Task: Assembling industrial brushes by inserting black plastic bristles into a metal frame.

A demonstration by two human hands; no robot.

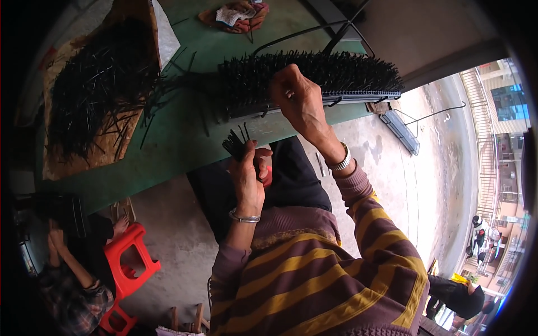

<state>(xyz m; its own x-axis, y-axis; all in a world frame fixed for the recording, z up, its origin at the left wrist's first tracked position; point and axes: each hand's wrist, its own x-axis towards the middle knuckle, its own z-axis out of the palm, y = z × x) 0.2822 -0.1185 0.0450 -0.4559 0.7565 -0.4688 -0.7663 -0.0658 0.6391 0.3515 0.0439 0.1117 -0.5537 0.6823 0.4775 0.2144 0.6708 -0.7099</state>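
My left hand [250,178] is closed around a small bunch of thin black strips [233,144], whose ends stick up past the thumb at the near edge of the green table [179,154]. Beyond it lies a long rack [358,96] densely filled with upright black strips [342,70]. Over the left part of that rack's near edge, my right hand [302,103] is bent with its fingers pinched together. Whatever sits between those fingertips is too dark and small to make out.
At the left, a heap of loose black strips [101,89] fills an opened cardboard box [59,165]. A crumpled bag [241,17] lies at the far edge. Another rack [400,133] rests on the floor at right. A co-worker [73,297] sits near a red stool [126,257].
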